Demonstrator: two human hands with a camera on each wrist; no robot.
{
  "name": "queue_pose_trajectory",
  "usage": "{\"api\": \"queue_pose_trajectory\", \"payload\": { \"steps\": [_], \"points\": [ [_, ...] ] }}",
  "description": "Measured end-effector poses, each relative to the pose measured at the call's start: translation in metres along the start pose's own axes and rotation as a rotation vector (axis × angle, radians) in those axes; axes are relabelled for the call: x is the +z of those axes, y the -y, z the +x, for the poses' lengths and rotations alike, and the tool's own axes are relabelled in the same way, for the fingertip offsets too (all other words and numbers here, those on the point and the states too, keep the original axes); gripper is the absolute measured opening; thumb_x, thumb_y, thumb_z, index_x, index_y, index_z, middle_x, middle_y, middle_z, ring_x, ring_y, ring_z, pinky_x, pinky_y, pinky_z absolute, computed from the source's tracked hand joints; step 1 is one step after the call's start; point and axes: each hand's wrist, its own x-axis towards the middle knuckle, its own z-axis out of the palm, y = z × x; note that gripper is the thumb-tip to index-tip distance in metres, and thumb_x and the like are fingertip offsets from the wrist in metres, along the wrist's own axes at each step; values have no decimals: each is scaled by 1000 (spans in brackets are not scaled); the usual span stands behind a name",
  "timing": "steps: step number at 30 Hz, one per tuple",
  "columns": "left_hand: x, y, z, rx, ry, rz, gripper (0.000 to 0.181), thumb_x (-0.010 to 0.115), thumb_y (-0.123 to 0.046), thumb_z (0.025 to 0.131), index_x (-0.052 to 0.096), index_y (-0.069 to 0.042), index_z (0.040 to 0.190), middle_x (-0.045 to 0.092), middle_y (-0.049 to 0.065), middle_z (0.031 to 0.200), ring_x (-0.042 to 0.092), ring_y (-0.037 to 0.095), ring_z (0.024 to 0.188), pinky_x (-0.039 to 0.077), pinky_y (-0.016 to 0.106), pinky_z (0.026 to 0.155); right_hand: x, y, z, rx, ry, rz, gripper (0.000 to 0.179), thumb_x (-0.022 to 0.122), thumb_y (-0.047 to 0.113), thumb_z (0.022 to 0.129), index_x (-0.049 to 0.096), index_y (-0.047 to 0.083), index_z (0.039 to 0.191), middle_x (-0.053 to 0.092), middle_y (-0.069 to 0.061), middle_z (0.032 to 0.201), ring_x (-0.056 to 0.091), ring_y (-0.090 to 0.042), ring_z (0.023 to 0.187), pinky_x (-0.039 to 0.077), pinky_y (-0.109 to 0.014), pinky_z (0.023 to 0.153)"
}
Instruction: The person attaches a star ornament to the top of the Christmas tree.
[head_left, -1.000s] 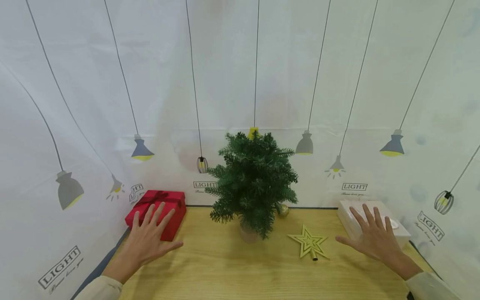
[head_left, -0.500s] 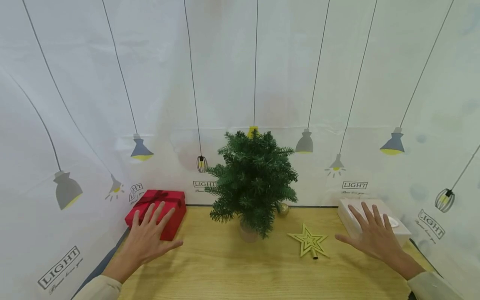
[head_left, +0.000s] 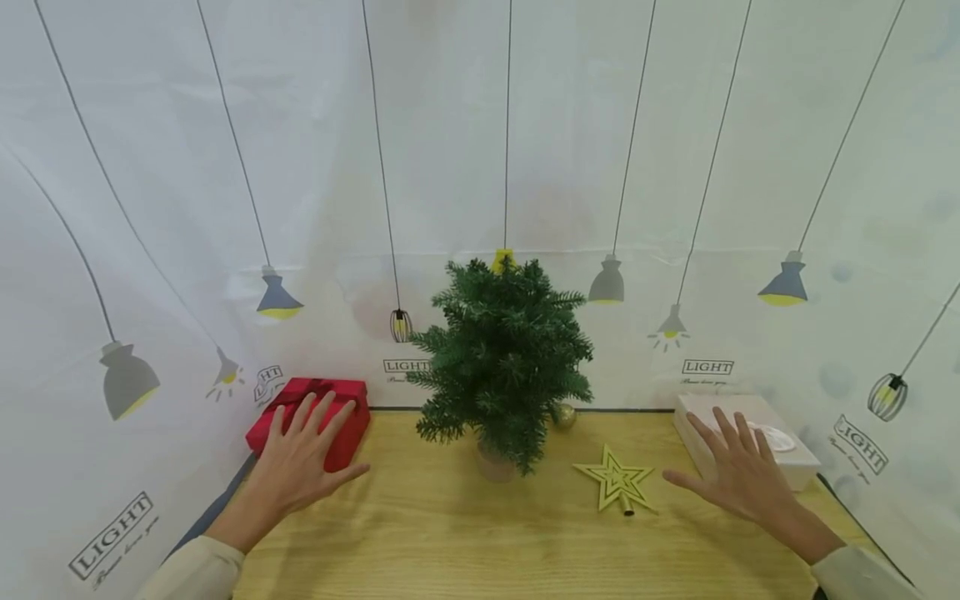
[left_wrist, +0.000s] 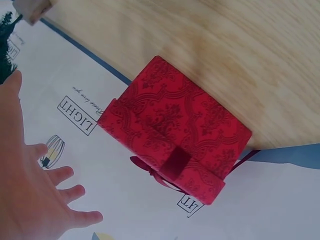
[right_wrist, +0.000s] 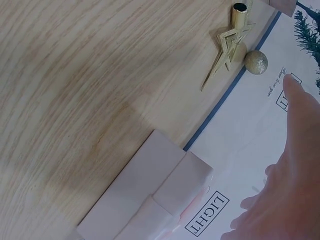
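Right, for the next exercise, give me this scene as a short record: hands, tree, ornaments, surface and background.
Left hand: fingers spread, holding nothing; nearest the red box
Right hand: fingers spread, holding nothing; nearest the white box
Tree: green, upright, between the boxes
Ornaments: gold star lying right of the tree; gold ball near the back edge
Surface: wooden table
Background: white sheet printed with hanging lamps

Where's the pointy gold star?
In the head view, the gold openwork star lies on the pale wood-grain table, right of the bushy green tree and left of the person's right hand.
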Motion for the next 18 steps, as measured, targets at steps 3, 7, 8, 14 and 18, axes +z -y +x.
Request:
{"api": "queue_pose_trajectory", "payload": {
  "steps": [3, 7, 8, 14, 18],
  "points": [
    [-4, -2, 6, 7, 5, 4, 98, 65, -78, 84, 44, -18, 159, 42, 20, 159, 34, 46, 147, 25, 78, 113, 1, 1, -2, -8, -9, 9, 103, 72, 70, 84, 38, 9, 160, 30, -39, 158, 23, -66, 142, 18, -78, 112],
    [-11, -5, 13, 20, -10, 10, 97, 66, -76, 85, 45, -17, 159, 44, 20, 158, 36, 46, 146, 27, 77, 112, 1, 2, -3, -25, -14, 10, 103, 72, 69, 84, 39, 7, 160, 30, -40, 157, 24, -68, 141, 19, -78, 112],
    [-12, -5, 15, 22, -14, 9, 97, 66, -76, 85, 44, -17, 159, 44, 19, 158, 36, 46, 146, 27, 77, 112, 1, 3, -4, -25, -8, 15, 103, 72, 68, 85, 37, 8, 160, 30, -40, 157, 24, -68, 141, 19, -78, 112],
    [-22, -9, 26, 37, -41, -8, 95, 66, -73, 87, 44, -16, 159, 44, 19, 158, 39, 45, 144, 26, 76, 113, 2, 6, -7, -25, 36, 51, 105, 72, 67, 86, 32, 9, 163, 26, -40, 160, 21, -69, 142, 20, -78, 113],
    [-28, -11, 34, 50, -54, 2, 94, 67, -72, 87, 44, -16, 159, 43, 19, 159, 39, 45, 144, 27, 76, 113, 5, 7, -8, -33, 30, 56, 103, 74, 67, 85, 38, 6, 160, 28, -40, 158, 23, -68, 141, 22, -77, 112]
  ]
}}
